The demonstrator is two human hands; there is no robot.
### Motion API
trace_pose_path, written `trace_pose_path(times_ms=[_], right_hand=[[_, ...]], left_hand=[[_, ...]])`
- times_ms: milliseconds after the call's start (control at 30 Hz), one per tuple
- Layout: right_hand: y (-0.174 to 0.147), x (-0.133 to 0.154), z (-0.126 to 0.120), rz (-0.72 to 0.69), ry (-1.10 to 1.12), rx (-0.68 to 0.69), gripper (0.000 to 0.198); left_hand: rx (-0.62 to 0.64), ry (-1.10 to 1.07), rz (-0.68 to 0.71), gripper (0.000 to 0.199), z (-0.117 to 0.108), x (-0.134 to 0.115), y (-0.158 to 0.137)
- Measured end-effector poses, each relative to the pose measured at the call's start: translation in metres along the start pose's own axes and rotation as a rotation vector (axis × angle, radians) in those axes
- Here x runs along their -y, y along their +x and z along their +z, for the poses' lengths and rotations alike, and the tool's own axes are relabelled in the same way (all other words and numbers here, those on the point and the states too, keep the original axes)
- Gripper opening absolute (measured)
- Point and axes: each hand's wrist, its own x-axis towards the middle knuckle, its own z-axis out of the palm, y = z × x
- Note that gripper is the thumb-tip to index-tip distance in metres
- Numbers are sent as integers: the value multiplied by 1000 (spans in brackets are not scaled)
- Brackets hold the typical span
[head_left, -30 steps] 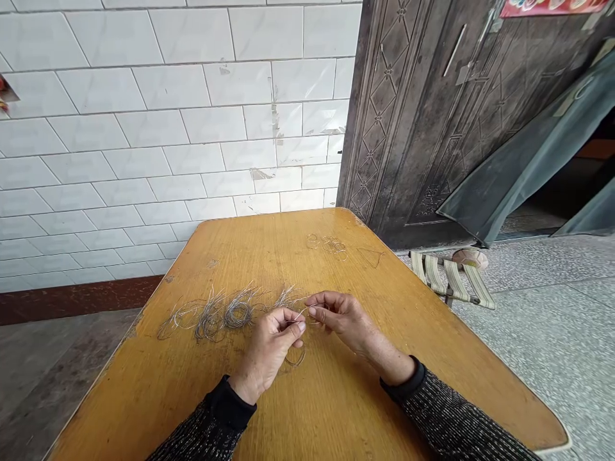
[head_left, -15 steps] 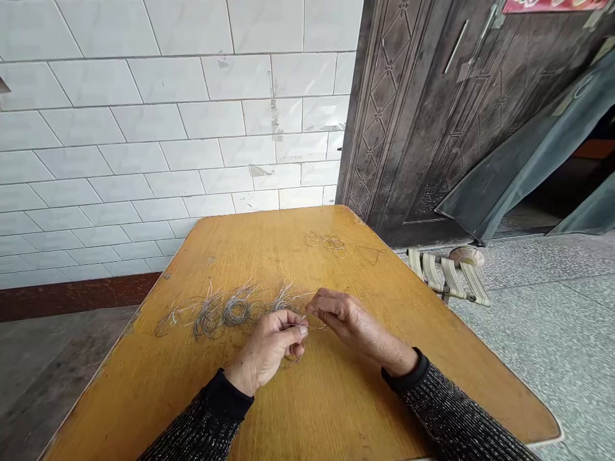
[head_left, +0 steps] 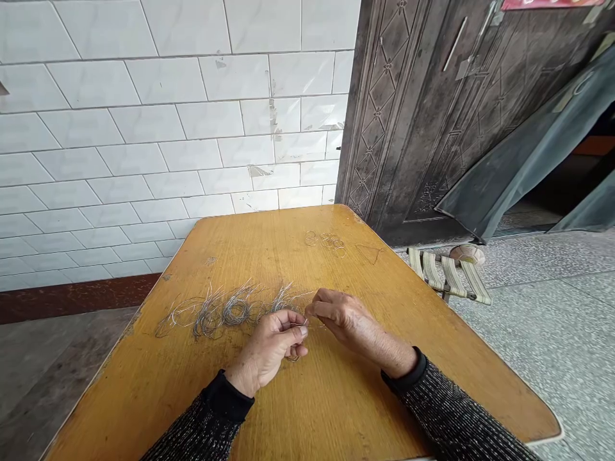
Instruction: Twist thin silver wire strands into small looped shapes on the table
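Observation:
My left hand (head_left: pixel 273 349) pinches a thin wire between thumb and forefinger, and part of a wire loop (head_left: pixel 292 358) shows under its fingers. Close beside it, my right hand (head_left: pixel 348 323) has its fingertips pressed together on the fine wire end (head_left: pixel 306 322). Much of the held wire is hidden by the fingers. Just beyond my left hand lies a row of wire bundles: a round grey coil (head_left: pixel 236 311), a looser tangle (head_left: pixel 206 318) to its left, and another bundle (head_left: pixel 283 298) partly behind my hand.
All this is on a yellow wooden table (head_left: pixel 336 403). Several thin wire loops (head_left: pixel 329 241) and a bent wire (head_left: pixel 369 254) lie toward its far right. A striped folding stool (head_left: pixel 449 275) stands on the floor to the right. Behind are a tiled wall (head_left: pixel 144 153) and a dark door (head_left: pixel 423 128).
Both hands stay nearly in place. My right fingertips have shifted slightly at the wire end, close to my left thumb.

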Motion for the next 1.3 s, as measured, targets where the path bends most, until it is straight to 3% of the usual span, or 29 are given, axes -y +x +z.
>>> trace_pose_path(times_ms=[267, 400, 467, 633, 767, 1067, 1300], right_hand=[[1, 5, -1, -3, 19, 19, 29], [3, 9, 0, 158, 381, -107, 19], [4, 10, 2, 275, 630, -186, 32], [9, 14, 11, 459, 999, -156, 36], [10, 17, 14, 480, 974, -157, 31], [9, 15, 30, 378, 833, -88, 9], [8, 14, 31, 411, 601, -182, 6]], left_hand=[[-6, -12, 8, 24, 0, 0, 0], [-21, -119, 47, 21, 1, -1, 0], [-49, -186, 92, 21, 3, -1, 0], [-108, -201, 171, 21, 3, -1, 1], [-107, -191, 174, 19, 2, 1, 3], [-88, -509, 109, 14, 1, 2, 5], [-45, -537, 101, 15, 4, 2, 4]])
